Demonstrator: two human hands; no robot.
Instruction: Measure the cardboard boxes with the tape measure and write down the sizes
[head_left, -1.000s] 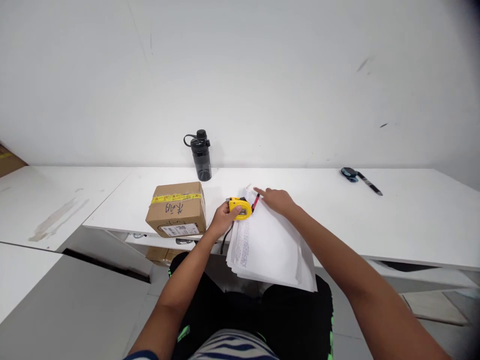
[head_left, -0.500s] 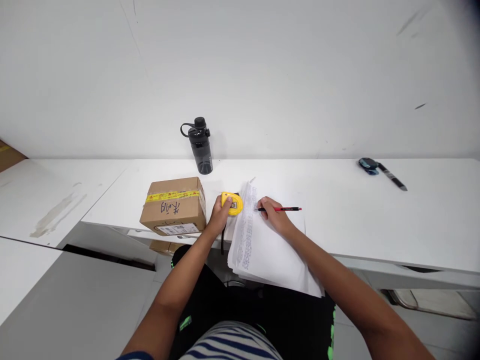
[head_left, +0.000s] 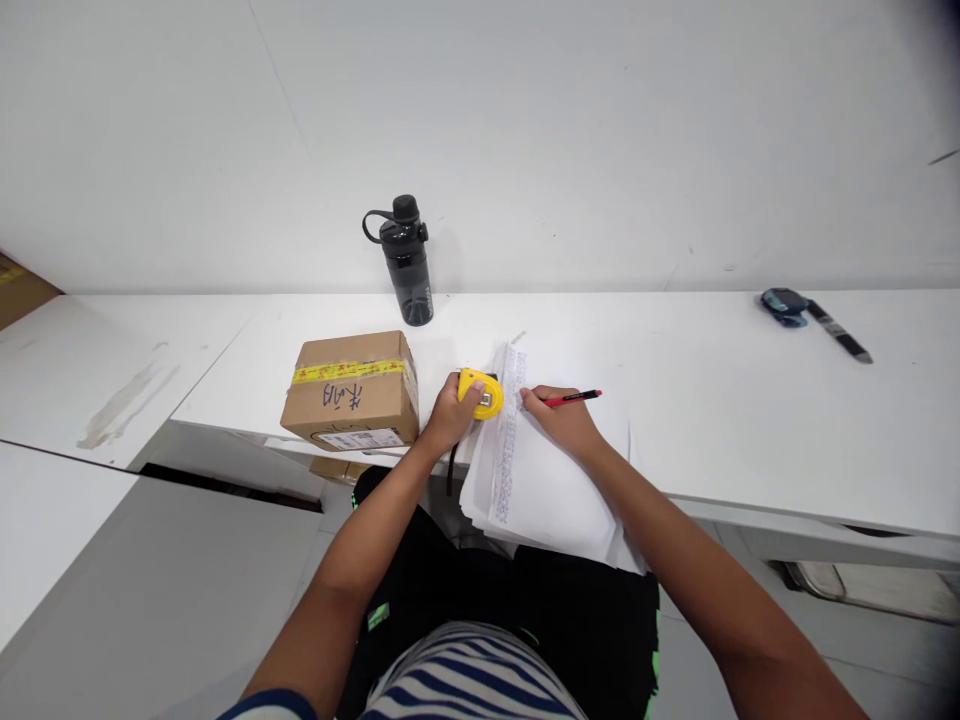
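My left hand is closed round a yellow tape measure at the left edge of a stack of white papers. Its black strap hangs down below the table edge. My right hand rests on the papers and grips a red pen, its tip touching the top sheet near a column of print. The papers overhang the front edge of the white table above my lap. A taped cardboard box sits just left of my left hand.
A dark water bottle stands by the wall behind the box. A blue object with a black strap lies at the far right of the table. Another white tabletop adjoins on the left, with a gap below it.
My right hand picked up the red pen and brought its tip down onto the top sheet. My left hand has kept hold of the tape measure. The view has tilted down a little.
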